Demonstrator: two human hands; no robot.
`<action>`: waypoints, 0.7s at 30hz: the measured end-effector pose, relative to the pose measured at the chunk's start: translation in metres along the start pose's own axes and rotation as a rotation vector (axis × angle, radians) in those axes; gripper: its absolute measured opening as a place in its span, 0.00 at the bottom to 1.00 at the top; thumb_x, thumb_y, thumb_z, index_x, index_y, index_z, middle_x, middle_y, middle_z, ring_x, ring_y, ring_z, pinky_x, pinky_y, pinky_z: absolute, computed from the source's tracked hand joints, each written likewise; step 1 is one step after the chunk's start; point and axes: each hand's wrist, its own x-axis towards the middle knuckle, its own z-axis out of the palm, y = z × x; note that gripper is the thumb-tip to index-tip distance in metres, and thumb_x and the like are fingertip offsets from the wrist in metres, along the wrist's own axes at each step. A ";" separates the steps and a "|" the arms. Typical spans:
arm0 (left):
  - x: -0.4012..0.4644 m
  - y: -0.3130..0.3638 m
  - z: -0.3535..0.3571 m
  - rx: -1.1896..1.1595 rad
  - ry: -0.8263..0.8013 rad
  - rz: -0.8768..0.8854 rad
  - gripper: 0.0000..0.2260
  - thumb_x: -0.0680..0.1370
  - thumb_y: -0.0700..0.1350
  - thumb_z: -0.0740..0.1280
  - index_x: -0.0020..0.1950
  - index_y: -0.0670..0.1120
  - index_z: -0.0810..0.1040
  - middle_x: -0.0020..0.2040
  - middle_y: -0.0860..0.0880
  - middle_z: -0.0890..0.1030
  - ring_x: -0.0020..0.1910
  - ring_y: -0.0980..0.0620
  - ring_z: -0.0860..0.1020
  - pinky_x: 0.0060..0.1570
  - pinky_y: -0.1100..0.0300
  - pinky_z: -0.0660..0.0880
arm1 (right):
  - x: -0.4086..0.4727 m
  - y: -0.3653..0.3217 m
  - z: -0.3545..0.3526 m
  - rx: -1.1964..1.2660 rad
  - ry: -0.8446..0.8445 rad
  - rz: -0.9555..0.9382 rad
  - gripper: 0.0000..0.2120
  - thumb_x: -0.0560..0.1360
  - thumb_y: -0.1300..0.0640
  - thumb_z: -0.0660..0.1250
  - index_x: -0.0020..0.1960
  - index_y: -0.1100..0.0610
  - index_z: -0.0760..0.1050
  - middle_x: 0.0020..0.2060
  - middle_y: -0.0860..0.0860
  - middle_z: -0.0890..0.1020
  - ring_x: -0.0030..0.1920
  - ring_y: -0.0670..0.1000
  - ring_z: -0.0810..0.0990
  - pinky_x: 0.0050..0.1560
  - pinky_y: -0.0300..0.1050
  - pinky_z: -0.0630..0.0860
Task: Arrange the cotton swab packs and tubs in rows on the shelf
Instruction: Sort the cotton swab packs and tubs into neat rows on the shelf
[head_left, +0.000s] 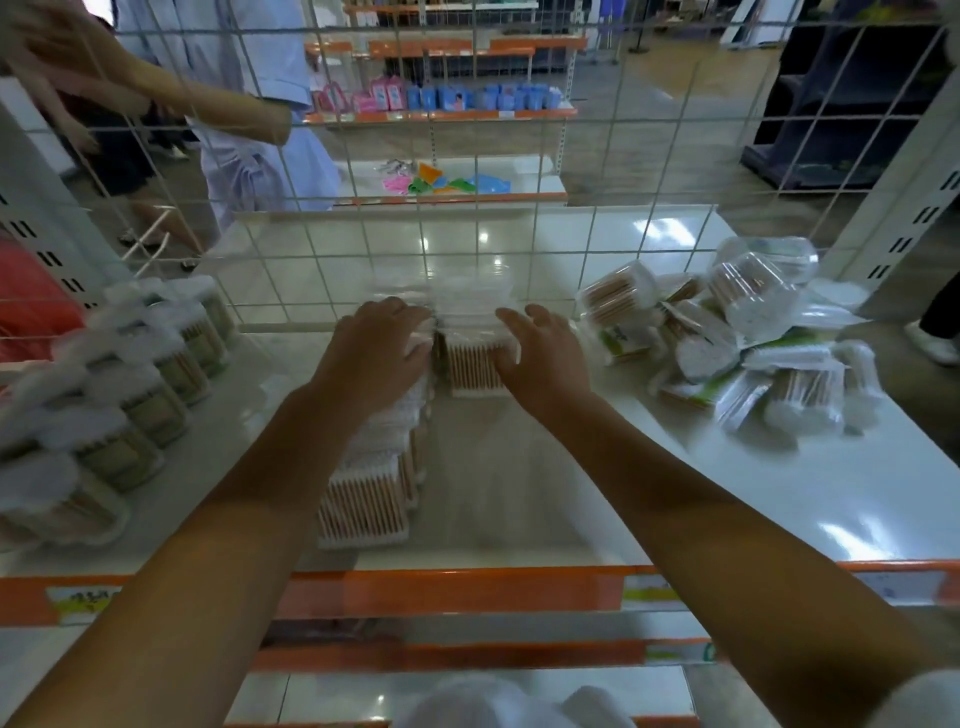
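Flat packs of wooden-stick cotton swabs stand in a row running from the shelf's front toward the wire grid at the back. My left hand rests on the far packs of that row, fingers spread over their tops. A second short stack of packs stands just to the right, against the grid. My right hand presses against the right side of that stack with fingers extended. Round tubs of swabs line the shelf's left side in rows. A loose heap of packs and tubs lies at the right.
The white shelf has an orange front strip with price labels. A white wire grid closes the back. Beyond the grid stands another person and more shelving with coloured goods. A red item sits at far left.
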 end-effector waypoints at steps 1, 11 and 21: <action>0.001 0.006 -0.002 -0.004 0.011 0.015 0.18 0.77 0.45 0.63 0.67 0.44 0.71 0.64 0.43 0.74 0.62 0.43 0.71 0.61 0.48 0.66 | -0.001 0.000 -0.003 0.004 -0.003 0.000 0.24 0.77 0.53 0.61 0.71 0.54 0.63 0.67 0.57 0.69 0.67 0.56 0.65 0.66 0.50 0.63; 0.007 0.077 0.011 -0.087 -0.027 0.152 0.19 0.77 0.48 0.64 0.68 0.46 0.70 0.64 0.46 0.74 0.62 0.46 0.71 0.61 0.50 0.67 | -0.027 0.034 -0.048 0.043 0.010 -0.010 0.23 0.78 0.54 0.60 0.72 0.54 0.61 0.67 0.53 0.69 0.67 0.52 0.66 0.64 0.45 0.64; 0.020 0.148 0.037 -0.137 -0.015 0.256 0.19 0.78 0.48 0.63 0.68 0.47 0.70 0.64 0.46 0.74 0.62 0.47 0.70 0.62 0.52 0.65 | -0.044 0.101 -0.078 0.086 0.281 -0.150 0.14 0.71 0.64 0.65 0.56 0.61 0.78 0.51 0.57 0.82 0.54 0.58 0.79 0.56 0.44 0.69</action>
